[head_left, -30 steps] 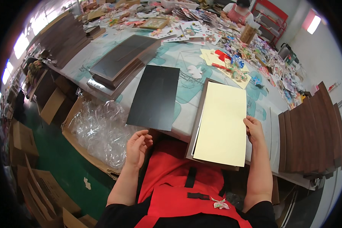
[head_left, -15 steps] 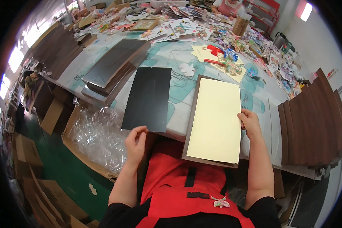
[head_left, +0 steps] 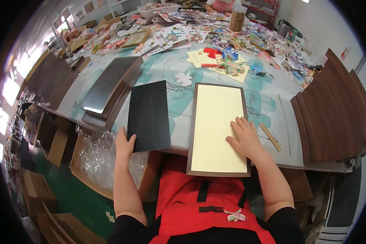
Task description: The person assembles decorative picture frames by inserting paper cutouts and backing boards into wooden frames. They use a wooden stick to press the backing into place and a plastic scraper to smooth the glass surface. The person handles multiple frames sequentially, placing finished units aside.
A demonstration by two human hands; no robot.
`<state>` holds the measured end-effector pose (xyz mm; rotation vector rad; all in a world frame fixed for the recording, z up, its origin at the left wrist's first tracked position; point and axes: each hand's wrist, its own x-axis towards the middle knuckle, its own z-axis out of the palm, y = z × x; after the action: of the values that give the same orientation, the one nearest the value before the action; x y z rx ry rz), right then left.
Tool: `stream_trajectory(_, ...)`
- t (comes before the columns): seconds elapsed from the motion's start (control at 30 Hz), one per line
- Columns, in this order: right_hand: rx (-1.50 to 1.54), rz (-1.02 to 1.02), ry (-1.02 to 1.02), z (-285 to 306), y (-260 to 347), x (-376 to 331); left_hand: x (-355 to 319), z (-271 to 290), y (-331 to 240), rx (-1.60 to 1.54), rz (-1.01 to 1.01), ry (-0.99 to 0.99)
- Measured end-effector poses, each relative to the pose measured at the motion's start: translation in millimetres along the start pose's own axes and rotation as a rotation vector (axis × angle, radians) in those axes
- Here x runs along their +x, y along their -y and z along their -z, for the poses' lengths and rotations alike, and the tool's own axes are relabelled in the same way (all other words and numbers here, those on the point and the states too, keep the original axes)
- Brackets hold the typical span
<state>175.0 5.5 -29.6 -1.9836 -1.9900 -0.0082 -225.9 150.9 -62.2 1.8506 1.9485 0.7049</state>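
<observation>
A cream sheet (head_left: 215, 126) lies inside a dark brown rectangular frame (head_left: 245, 101) at the table's near edge. My right hand (head_left: 245, 139) rests on the sheet's right side, palm down with fingers spread. To the left lies a flat black board (head_left: 149, 118), its lower edge near the table edge. My left hand (head_left: 125, 143) is at the board's lower left edge, fingers stretched and thumb apart. Its fingertips look close to or touching that edge; a grip is not visible.
Glossy dark panels (head_left: 112, 83) are stacked at left, brown boards (head_left: 329, 118) at right. A thin wooden strip (head_left: 270, 137) lies beside the frame. Cards and colourful cutouts (head_left: 227, 63) cover the far table, where another person (head_left: 223, 5) is. A carton of clear plastic (head_left: 105, 158) stands below left.
My right hand has gone from gripping the cream sheet's right edge to lying flat on it. The sheet now sits squarely within the frame. My left hand has moved to the board's left edge.
</observation>
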Motion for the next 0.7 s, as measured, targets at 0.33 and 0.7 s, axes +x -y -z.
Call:
stream_trajectory(0.33, 0.108, 0.045, 0.045, 8.0, 11.9, -6.5, -20.9, 15.5, -12.8, -1.250, 0.142, 0.189)
stream_trajectory(0.7, 0.061, -0.009, 0.235, 1.2, -4.4, 106.0, -47.3, -20.1, -90.0, -1.307, 0.062, 0.433)
